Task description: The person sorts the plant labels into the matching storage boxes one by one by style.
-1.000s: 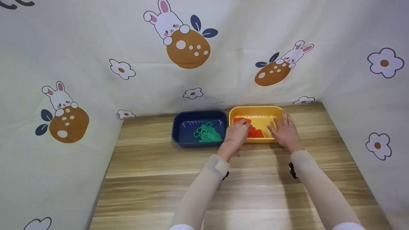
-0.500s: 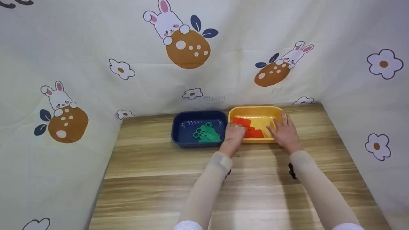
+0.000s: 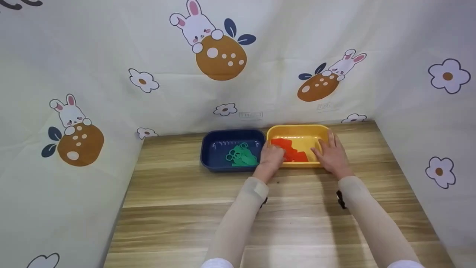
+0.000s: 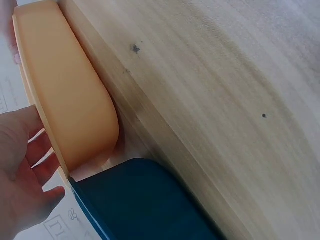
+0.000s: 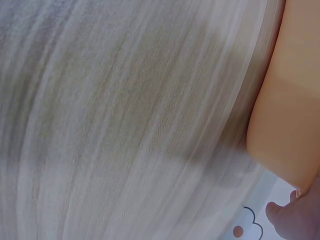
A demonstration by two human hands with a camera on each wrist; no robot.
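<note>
In the head view my left hand reaches over the front left of the yellow tray, fingers bent down inside beside several flat red pieces. The left wrist view shows the fingers passing behind the yellow tray's wall, their tips hidden; I cannot tell whether they hold a piece. My right hand holds the tray's right side, thumb inside and fingers along the rim. A dark blue tray stands close on the left with green pieces, some with rings, heaped in its right half.
Both trays stand at the back of a wood-grain table, near a cloth backdrop printed with rabbits and flowers. Cloth also rises on the left and right sides. A small dark spot marks the table in front of the yellow tray.
My left hand has drawn back slightly toward the tray's left rim, and more of the red pieces shows. Their outline has shifted a little. The right hand stays in place.
</note>
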